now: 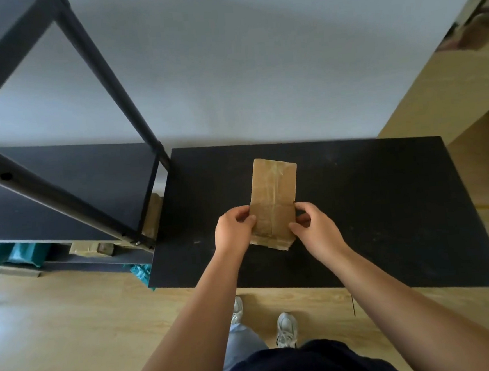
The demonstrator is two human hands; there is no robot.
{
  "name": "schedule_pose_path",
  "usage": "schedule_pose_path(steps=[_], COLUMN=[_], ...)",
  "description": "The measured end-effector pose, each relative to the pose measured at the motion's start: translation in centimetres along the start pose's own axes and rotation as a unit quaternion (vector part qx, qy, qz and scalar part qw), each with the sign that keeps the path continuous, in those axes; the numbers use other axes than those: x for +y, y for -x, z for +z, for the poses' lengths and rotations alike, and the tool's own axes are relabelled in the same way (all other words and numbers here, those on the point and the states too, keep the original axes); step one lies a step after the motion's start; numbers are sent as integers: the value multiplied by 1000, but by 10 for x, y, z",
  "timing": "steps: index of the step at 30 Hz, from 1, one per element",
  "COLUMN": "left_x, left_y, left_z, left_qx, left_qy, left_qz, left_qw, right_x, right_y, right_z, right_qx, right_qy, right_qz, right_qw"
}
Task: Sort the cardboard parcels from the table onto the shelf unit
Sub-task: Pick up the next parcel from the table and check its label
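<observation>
Two hands, left hand and right hand, are closing their grip on opposite sides of one cardboard parcel over the tabletop, likely steadying it for carrying to the shelf unit.

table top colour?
Black, matte, slightly dusty table top; head view, the only one.

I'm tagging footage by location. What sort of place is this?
Probably a small storeroom or packing room: a black shelf unit, a black table bearing one taped cardboard parcel, more parcels below.
</observation>
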State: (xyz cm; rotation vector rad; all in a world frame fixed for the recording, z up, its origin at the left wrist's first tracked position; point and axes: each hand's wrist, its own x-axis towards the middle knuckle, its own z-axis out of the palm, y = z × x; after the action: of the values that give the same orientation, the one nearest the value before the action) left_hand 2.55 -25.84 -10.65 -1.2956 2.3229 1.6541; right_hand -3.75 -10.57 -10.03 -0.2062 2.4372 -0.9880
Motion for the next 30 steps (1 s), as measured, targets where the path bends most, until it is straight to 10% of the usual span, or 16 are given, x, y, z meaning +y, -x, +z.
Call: schedule_pose_path(steps=[12,30], left_x=[16,-6], left_y=[7,-6], left_z=[-9,14], left_qx=[80,-36], left_qy=[-47,-90], left_qz=[44,-14], left_qw=[995,995], right_x=[-4,17], right_y=[-14,-10], right_z=[9,-6], right_qx=[-26,26], right_qy=[24,-14], right_qz=[-23,57], right_qw=[999,998])
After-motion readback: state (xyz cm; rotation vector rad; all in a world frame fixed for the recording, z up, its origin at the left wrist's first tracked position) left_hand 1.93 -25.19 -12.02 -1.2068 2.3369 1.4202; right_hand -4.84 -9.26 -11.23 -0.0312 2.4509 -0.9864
